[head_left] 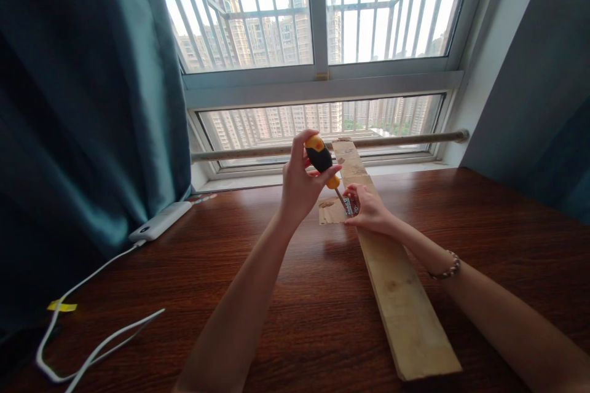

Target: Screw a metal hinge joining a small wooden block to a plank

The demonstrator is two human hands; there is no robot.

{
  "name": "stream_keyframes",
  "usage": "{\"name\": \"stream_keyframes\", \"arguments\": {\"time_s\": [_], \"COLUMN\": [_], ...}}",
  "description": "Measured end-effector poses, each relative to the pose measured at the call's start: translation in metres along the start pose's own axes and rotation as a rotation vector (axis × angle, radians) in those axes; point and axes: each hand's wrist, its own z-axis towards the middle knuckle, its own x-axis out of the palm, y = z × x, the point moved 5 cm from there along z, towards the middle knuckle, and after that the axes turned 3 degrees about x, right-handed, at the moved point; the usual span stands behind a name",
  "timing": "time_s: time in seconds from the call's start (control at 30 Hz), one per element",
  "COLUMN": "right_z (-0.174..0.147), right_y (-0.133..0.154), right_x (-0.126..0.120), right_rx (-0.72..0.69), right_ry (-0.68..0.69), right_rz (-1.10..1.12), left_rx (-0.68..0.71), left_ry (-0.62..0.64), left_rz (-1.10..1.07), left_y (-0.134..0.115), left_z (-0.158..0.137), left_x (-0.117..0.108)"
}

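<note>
My left hand (302,175) grips a screwdriver (321,158) with a yellow and black handle. The tool is tilted, and its shaft runs down to the right to a small metal hinge (349,206). My right hand (366,207) pinches the hinge with thumb and fingers, partly covering it. Under the hinge lies a long wooden board (405,295) that stretches away from me across the table. A shorter piece of wood or cardboard (330,212) sticks out from its left side beneath the hinge. Whether the screwdriver tip sits in a screw, I cannot tell.
The board rests on a dark reddish-brown table (286,319). At the left lie a white power bank (161,221), its white cable (99,270) and a yellow strip (62,306). A blue curtain (92,104) hangs at the left. Behind the table runs a rail (410,140) before the window.
</note>
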Motion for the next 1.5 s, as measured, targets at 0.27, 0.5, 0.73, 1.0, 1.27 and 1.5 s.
{"name": "stream_keyframes", "arguments": {"time_s": [0.27, 0.5, 0.73, 1.0, 1.27, 1.5], "right_z": [-0.001, -0.001, -0.001, -0.002, -0.002, -0.002], "right_y": [-0.005, -0.004, -0.004, -0.006, -0.007, -0.007], "right_x": [-0.001, -0.001, -0.001, -0.002, 0.0, -0.001], "right_rx": [0.059, 0.057, 0.068, 0.077, 0.083, 0.093], "right_ry": [-0.022, -0.019, -0.019, -0.02, -0.036, -0.029], "right_rz": [0.122, 0.104, 0.132, 0.199, 0.241, 0.222], "left_rx": [-0.001, -0.03, 0.073, 0.055, 0.192, 0.294], "left_ry": [-0.01, 0.049, -0.061, 0.026, 0.179, 0.115], "left_rz": [-0.029, -0.007, 0.136, 0.088, -0.141, 0.118], "left_y": [0.002, 0.01, 0.009, 0.003, -0.005, -0.01], "left_z": [0.006, 0.007, 0.004, 0.004, -0.002, -0.003], "left_x": [-0.01, -0.01, -0.015, -0.007, 0.012, 0.008]}}
